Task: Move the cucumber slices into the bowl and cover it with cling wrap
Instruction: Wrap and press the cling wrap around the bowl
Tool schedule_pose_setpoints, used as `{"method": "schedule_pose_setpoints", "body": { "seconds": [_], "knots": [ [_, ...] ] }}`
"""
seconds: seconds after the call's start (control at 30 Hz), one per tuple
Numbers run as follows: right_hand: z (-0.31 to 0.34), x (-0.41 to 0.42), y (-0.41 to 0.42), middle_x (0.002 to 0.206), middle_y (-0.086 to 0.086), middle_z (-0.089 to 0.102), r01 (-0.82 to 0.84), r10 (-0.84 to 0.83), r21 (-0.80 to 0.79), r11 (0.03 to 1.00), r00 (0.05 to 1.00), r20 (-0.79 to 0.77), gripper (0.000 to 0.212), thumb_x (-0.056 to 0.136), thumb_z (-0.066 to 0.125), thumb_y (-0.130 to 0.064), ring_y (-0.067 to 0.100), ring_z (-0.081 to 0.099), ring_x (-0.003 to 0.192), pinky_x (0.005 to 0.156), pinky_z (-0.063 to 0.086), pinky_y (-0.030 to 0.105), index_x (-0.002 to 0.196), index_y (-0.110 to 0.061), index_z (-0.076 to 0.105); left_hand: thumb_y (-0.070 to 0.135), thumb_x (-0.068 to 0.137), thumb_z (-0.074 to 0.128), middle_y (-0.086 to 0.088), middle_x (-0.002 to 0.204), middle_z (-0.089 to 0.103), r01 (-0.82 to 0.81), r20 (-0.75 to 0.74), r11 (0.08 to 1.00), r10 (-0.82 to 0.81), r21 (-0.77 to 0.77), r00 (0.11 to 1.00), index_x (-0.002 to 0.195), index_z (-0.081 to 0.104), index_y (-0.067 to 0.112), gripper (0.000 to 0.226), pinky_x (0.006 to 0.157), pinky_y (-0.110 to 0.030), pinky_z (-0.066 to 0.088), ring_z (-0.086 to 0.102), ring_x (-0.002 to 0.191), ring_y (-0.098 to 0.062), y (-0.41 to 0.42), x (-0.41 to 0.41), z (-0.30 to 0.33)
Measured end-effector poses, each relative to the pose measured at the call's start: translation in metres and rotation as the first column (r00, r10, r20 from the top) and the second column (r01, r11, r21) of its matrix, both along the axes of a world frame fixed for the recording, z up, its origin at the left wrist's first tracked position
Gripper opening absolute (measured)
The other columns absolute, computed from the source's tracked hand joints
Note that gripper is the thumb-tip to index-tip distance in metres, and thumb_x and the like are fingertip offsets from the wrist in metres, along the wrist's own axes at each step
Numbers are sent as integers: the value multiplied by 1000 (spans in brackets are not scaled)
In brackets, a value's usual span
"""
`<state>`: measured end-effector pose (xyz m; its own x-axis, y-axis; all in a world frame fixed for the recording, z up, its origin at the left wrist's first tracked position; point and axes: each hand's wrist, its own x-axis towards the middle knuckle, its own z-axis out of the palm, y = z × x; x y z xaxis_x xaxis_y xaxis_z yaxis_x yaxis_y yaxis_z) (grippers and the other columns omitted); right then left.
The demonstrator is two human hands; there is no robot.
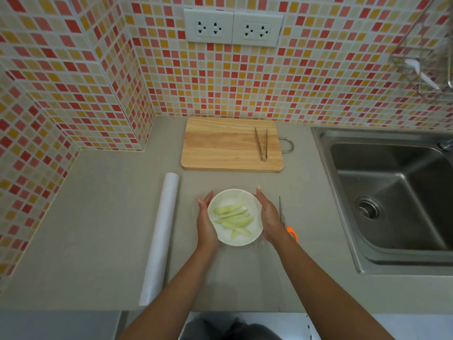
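Note:
A white bowl (pixel 241 238) sits on the grey counter in front of me, with several pale green cucumber slices (pixel 234 218) lying in it. My left hand (pixel 206 222) lies flat against the bowl's left side, fingers straight. My right hand (pixel 268 217) lies flat against its right side, fingers straight too. A thin clear sheet of cling wrap (pixel 245 271) seems to lie on the counter under and in front of the bowl; its edges are faint. The cling wrap roll (pixel 161 236) lies lengthwise to the left of the bowl.
A wooden cutting board (pixel 228 146) lies behind the bowl with metal tongs (pixel 261 144) on its right part. Scissors with orange handles (pixel 290 229) lie just right of my right hand. A steel sink (pixel 392 192) fills the right side. Tiled walls stand behind and left.

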<state>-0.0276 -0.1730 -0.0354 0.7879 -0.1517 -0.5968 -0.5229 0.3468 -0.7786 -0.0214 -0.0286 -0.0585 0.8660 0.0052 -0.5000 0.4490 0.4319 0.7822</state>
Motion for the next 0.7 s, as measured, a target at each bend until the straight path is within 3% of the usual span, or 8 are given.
{"method": "schedule_pose_setpoints", "body": {
  "seconds": [0.13,0.2,0.33,0.43,0.5,0.63,0.7],
  "knots": [
    [-2,-5,-8,101,13,73,-63,80,-202,977,994,78,53,99,33,-46,25,68,96,92,51,43,94,-12,73,70,89,16,1,128,63,186,76,963,-204,196,976,120,63,32,67,109,-45,40,58,120,-21,16,26,3],
    [-2,-2,-12,103,11,73,-25,62,-254,967,988,142,50,100,34,-42,20,68,96,88,50,34,100,-10,73,69,90,14,2,116,69,174,110,941,-213,290,971,116,66,27,72,106,-39,42,61,116,-19,22,37,10],
    [-6,2,-11,116,13,69,75,-51,-108,991,976,213,36,99,40,-29,23,64,109,100,45,38,108,-12,70,69,91,17,4,109,73,16,139,954,-60,298,988,101,72,28,69,104,-33,42,63,112,-12,29,29,3],
    [-13,-1,-1,117,15,68,53,-49,-11,999,977,206,34,96,47,-27,30,62,112,103,45,46,110,-8,70,61,96,19,10,108,73,86,117,944,-129,320,985,103,72,35,59,83,-16,51,66,106,-7,24,8,-12],
    [-16,-2,6,122,22,63,79,-91,76,994,981,171,39,96,46,-30,37,58,117,105,42,51,116,-3,65,56,98,22,6,109,73,82,32,965,-93,250,995,101,71,35,53,74,-19,52,67,101,-8,17,5,-14],
    [-16,-6,15,105,18,66,176,-199,275,945,978,59,39,94,46,-40,34,64,100,91,51,45,104,-8,67,57,97,31,-10,108,73,68,-93,998,-68,-3,993,99,73,24,54,92,-43,52,68,103,-27,12,10,-9],
    [-16,-9,18,104,17,66,188,-218,358,915,975,45,40,93,46,-43,33,65,97,86,52,42,103,-10,65,58,96,32,-11,104,74,77,-107,990,-90,-120,990,93,77,22,58,86,-43,53,70,98,-29,13,13,-6]
  ]
}}
